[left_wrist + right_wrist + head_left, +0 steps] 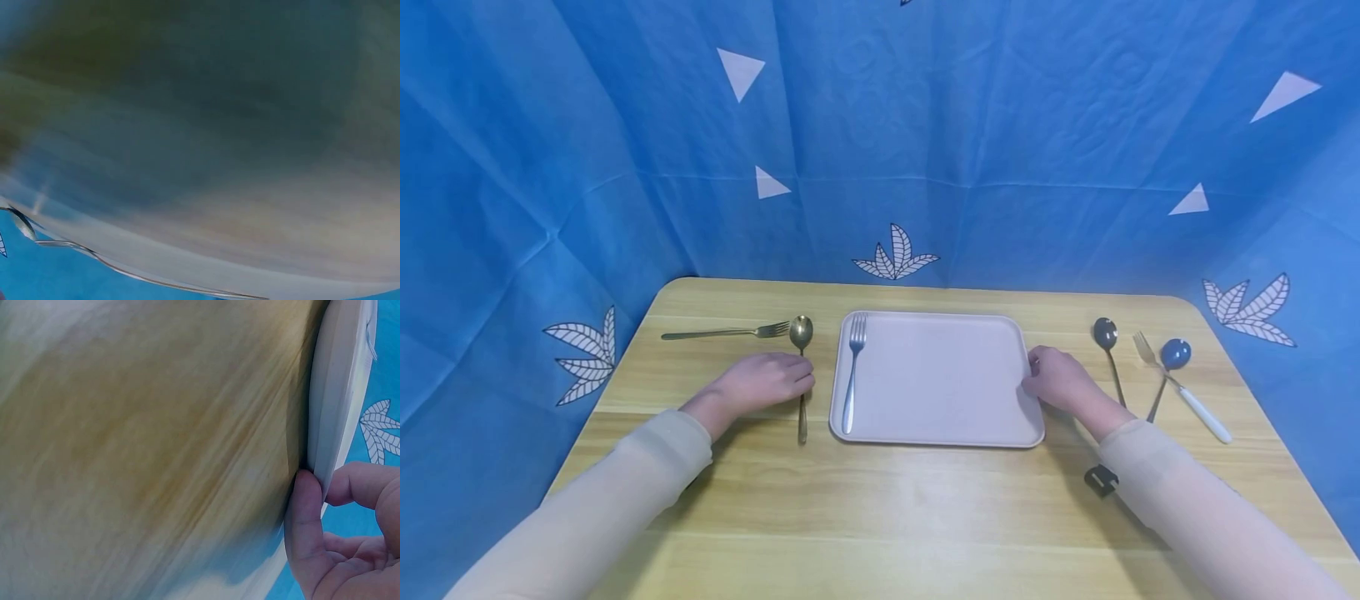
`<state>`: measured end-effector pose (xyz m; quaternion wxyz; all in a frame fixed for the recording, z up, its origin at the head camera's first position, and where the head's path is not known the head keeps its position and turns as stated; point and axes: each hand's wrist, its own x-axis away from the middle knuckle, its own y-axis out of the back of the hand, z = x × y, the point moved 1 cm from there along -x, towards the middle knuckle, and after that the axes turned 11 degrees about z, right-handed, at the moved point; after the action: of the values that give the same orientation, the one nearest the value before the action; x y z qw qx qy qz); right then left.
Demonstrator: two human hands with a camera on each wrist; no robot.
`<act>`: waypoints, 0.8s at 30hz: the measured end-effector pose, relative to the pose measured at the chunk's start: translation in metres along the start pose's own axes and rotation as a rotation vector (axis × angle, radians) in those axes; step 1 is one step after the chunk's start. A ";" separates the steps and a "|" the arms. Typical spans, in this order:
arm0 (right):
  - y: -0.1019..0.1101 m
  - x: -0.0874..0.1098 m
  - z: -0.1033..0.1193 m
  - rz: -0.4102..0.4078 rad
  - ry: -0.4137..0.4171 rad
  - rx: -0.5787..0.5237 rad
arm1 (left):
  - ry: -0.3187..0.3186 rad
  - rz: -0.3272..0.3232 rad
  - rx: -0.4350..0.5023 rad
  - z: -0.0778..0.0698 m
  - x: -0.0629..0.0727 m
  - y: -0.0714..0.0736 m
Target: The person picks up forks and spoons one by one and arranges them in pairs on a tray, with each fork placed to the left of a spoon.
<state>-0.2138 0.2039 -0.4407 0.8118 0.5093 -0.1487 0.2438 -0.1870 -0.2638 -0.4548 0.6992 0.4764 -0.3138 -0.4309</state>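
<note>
A pale rectangular tray (940, 383) lies on the table, with a silver fork (850, 383) upright along its left side. My right hand (1062, 382) pinches the tray's right edge; the right wrist view shows thumb and finger on either side of its rim. Left of the tray, my left hand (767, 382) has its fingers curled over the handle of a bronze-coloured spoon (801, 332), whose bowl points away from me. In the left wrist view a spoon (26, 226) shows low at the left, and the fingers' grip is mostly out of frame.
A dark fork (722, 332) lies crosswise beyond my left hand. At the right lie a dark spoon (1106, 333), a white-handled fork (1202, 412) and another spoon (1176, 353) crossing it. A blue patterned cloth (880, 125) hangs behind the wooden table (887, 525).
</note>
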 end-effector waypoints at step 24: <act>0.000 0.001 0.001 -0.001 -0.012 0.008 | 0.090 0.069 0.070 0.002 -0.001 -0.004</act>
<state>-0.2133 0.2036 -0.4402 0.8090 0.5140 -0.1523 0.2410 -0.1903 -0.2647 -0.4573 0.7100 0.5084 -0.3131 -0.3734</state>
